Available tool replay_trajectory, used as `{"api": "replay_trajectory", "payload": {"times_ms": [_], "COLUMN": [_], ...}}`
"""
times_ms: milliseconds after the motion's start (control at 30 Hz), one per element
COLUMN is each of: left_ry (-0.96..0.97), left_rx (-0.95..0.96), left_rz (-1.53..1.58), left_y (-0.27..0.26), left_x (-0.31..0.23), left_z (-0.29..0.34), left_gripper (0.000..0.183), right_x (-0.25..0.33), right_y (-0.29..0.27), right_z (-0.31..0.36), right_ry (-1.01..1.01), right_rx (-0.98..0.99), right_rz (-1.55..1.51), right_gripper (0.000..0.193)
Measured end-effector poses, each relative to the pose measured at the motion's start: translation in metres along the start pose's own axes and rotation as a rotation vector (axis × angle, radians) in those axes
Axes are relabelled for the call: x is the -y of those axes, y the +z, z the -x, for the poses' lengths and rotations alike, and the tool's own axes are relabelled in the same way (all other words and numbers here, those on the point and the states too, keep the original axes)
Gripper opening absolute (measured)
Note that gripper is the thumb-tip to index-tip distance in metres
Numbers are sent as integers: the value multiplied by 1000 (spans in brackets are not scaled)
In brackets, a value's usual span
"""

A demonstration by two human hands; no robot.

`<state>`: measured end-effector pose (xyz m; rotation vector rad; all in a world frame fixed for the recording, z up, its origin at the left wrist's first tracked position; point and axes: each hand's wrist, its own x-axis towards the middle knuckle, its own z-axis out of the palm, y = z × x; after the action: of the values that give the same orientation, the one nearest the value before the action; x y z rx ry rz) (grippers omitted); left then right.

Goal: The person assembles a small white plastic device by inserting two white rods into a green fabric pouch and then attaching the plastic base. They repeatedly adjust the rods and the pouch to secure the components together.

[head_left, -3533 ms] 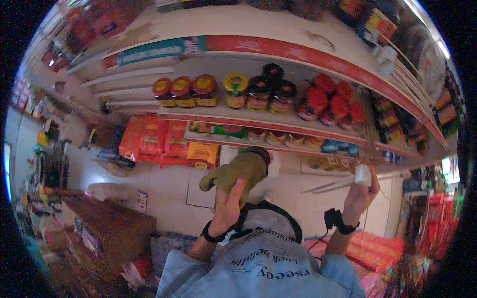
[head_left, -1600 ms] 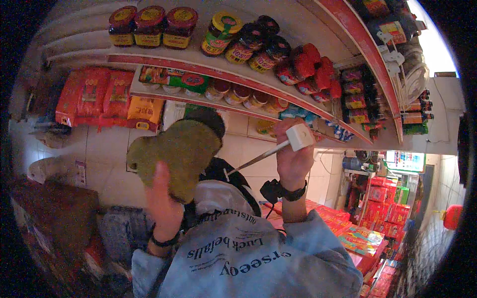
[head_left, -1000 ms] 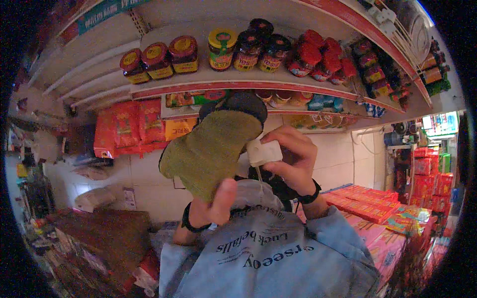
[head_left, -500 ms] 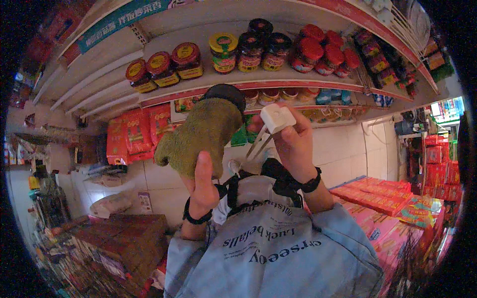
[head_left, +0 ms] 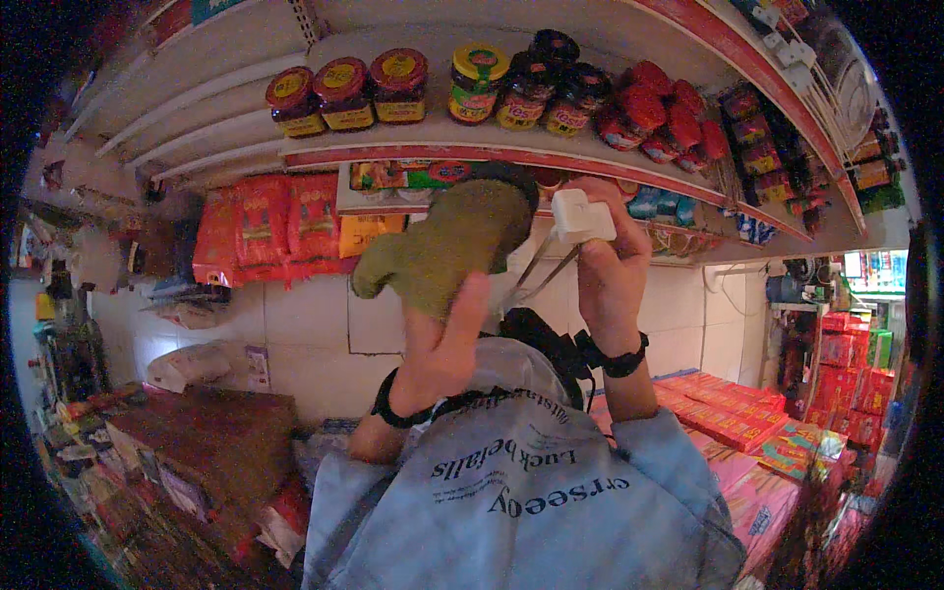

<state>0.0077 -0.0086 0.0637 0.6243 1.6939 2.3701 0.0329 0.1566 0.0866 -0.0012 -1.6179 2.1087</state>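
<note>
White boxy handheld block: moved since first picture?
Yes, the block moved left: from below the right end of the red-lidded jars to below the black-lidded jars.

Your left grip's (head_left: 442, 354) fingers are hidden behind the fuzzy olive-green cloth (head_left: 447, 236); its thumb is blurred. The cloth also covers part of a dark, rounded thing (head_left: 516, 182), so you can't tell what that is. Some of your right grip's (head_left: 612, 285) fingers disappear behind the white plastic block (head_left: 580, 218), whose thin grey strips (head_left: 554, 271) blur at their lower ends. Cloth and right grip interrupt your view of the white lower shelf's front edge (head_left: 379, 208). The upper picture edge cuts off a teal label strip (head_left: 208, 10).
</note>
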Motion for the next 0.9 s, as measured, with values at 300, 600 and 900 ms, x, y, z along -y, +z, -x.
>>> {"api": "replay_trajectory", "payload": {"times_ms": [300, 600, 900], "left_ry": [-143, -63, 20], "left_rx": [18, 123, 175], "left_rz": [85, -154, -188], "left_y": [27, 38, 40], "left_x": [4, 14, 3], "left_z": [13, 18, 8], "left_gripper": [26, 24, 35], "right_x": [1, 10, -5], "right_y": [19, 27, 22], "right_z": [9, 4, 14], "right_ry": [-266, -30, -72], "right_rx": [-118, -356, -255], "right_rz": [635, 229, 47], "right_gripper": [32, 37, 37]}}
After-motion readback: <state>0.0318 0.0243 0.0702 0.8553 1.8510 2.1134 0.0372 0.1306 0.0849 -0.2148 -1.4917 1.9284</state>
